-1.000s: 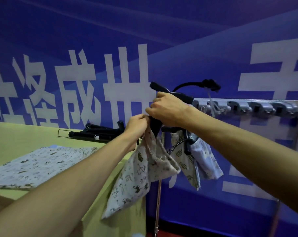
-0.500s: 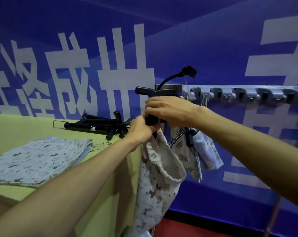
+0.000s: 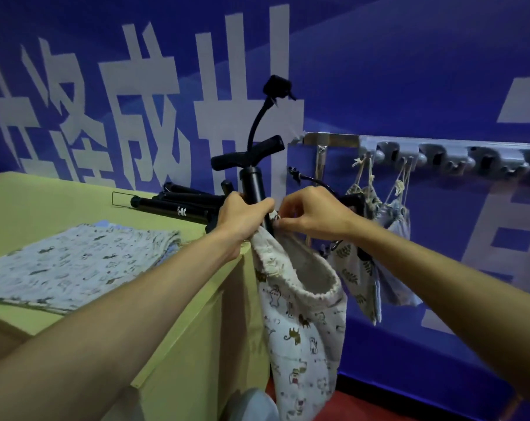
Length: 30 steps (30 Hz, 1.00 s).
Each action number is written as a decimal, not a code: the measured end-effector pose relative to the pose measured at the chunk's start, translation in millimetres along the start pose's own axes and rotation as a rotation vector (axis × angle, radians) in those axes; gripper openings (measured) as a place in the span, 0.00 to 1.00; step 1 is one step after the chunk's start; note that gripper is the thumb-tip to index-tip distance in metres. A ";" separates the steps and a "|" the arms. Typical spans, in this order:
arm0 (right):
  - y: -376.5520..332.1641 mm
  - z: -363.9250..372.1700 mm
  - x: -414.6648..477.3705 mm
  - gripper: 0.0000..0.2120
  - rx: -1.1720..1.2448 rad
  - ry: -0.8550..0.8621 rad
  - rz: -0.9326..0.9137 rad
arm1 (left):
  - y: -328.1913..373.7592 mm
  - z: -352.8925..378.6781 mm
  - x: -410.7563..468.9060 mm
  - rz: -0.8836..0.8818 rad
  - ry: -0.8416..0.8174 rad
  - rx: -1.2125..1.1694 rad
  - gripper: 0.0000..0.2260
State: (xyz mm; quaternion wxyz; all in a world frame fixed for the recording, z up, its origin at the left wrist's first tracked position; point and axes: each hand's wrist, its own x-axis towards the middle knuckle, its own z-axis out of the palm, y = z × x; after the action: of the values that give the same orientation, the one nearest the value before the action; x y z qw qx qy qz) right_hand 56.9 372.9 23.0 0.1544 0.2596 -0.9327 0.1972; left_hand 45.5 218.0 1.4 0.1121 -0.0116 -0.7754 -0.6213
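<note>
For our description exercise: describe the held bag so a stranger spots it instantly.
Find the green table before the blue banner. At its right corner hangs an open cream drawstring bag, held against a black hand pump. Unlike the leaf-print pouch on the hook rail, it shows animals.

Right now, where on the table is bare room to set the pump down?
Bare table lies behind the folded cloths, left of the black poles. Crowded: the corner where the left hand grips the pump and the right hand pinches the bag, beside hanging bags.

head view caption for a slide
Left hand grips a black air pump inside a cat-print drawstring bag; right hand pinches the bag's rim
</note>
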 end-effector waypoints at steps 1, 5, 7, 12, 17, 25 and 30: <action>0.6 2.5 4.5 0.08 0.037 0.001 0.005 | -3.4 -1.9 1.6 -0.001 0.007 -0.007 0.21; 6.9 5.8 15.3 0.05 0.566 -0.005 0.181 | -14.5 -10.6 8.8 -0.077 0.038 -0.122 0.06; 11.0 4.0 18.0 0.07 0.928 0.008 0.274 | -16.2 -14.7 12.9 -0.123 0.030 -0.189 0.05; 29.3 0.2 22.0 0.03 1.468 -0.005 0.338 | -17.6 -15.5 23.9 -0.103 -0.033 -0.212 0.06; 42.8 1.4 24.3 0.04 1.539 0.016 0.323 | -16.7 -10.6 31.4 -0.072 -0.133 -0.176 0.10; 41.8 -21.1 20.9 0.20 -0.306 -0.247 0.195 | -26.0 -9.1 34.2 0.110 -0.074 0.352 0.18; 41.0 -33.3 9.0 0.17 0.111 -0.006 0.257 | -23.0 -6.3 28.6 0.175 -0.039 0.618 0.20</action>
State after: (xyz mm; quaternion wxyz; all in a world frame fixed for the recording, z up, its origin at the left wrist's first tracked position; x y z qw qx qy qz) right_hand 33.3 416.3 43.9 0.1105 0.1468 -0.9464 0.2657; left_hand 15.0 203.2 -14.1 0.1486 -0.0557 -0.9255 -0.3439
